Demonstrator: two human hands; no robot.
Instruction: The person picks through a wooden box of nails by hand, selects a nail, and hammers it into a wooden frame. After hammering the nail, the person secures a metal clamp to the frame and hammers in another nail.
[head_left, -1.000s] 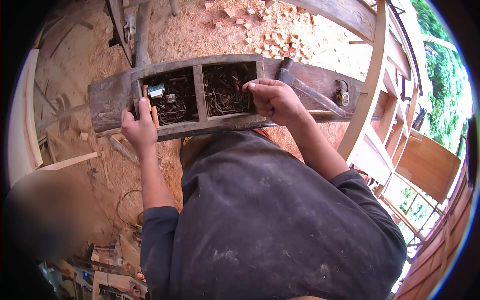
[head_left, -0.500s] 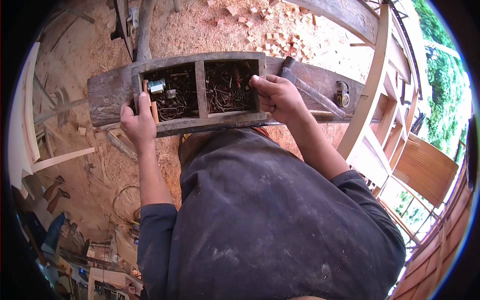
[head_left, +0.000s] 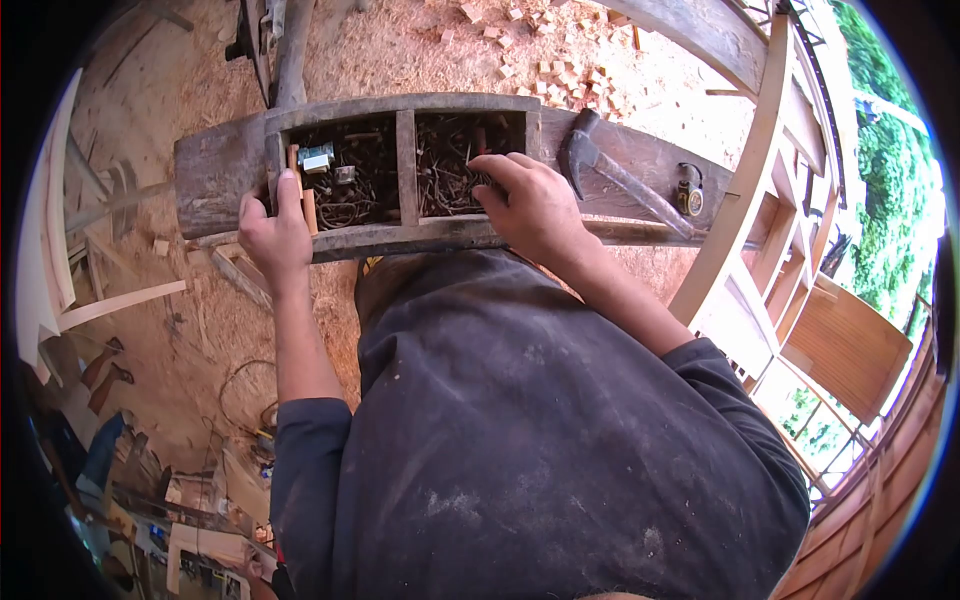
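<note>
A two-compartment wooden nail box (head_left: 407, 165) lies across a dark plank in front of me. My left hand (head_left: 277, 235) grips its left end, the thumb on top of the wall. Beside that thumb a thin wooden stick (head_left: 308, 212) and a small green-and-white item (head_left: 317, 160) lie in the left compartment, above loose nails (head_left: 345, 207). My right hand (head_left: 540, 212) is over the right compartment, index finger stretched out and thumb apart, nothing visible between them. A reddish object (head_left: 480, 143) is partly visible near its fingertips.
A hammer (head_left: 630, 188) and a small round tape measure (head_left: 690, 198) lie on the plank (head_left: 640, 150) to the right. Wood blocks (head_left: 570, 85) are scattered on the sawdust floor beyond. A wooden frame (head_left: 745, 180) stands at the right. At far left, another person's feet (head_left: 108, 372) show.
My right hand has let go of the box's right end and moved left over the right compartment, uncovering the hammer head. My left hand keeps its hold.
</note>
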